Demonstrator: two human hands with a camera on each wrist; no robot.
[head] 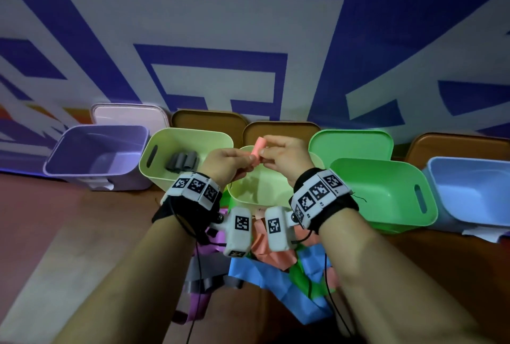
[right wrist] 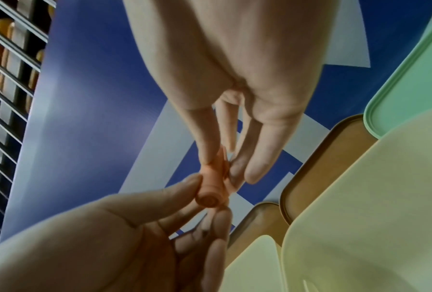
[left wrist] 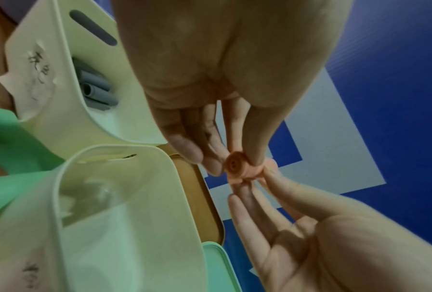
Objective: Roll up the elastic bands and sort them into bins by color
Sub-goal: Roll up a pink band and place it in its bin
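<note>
A salmon-pink band, rolled into a tight tube [head: 258,150], is held in the air above the middle yellow-green bin [head: 249,197]. My left hand [head: 247,163] pinches its lower end, where the spiral end face [left wrist: 235,165] shows between thumb and fingers. Fingertips of my right hand [head: 265,154] pinch the roll [right wrist: 211,190] from the other side. Several grey rolls [head: 182,163] lie in the left yellow-green bin [head: 165,139]. Under my wrists lies a loose pile of unrolled bands [head: 276,258] in pink, blue, green, purple and grey.
A row of bins lines the blue-and-white wall: purple [head: 69,161], two yellow-green, green [head: 392,219], light blue [head: 441,178]. Lids [head: 209,120] lean behind them. Paper labels [left wrist: 34,79] are stuck on bin fronts. The surface below is brown.
</note>
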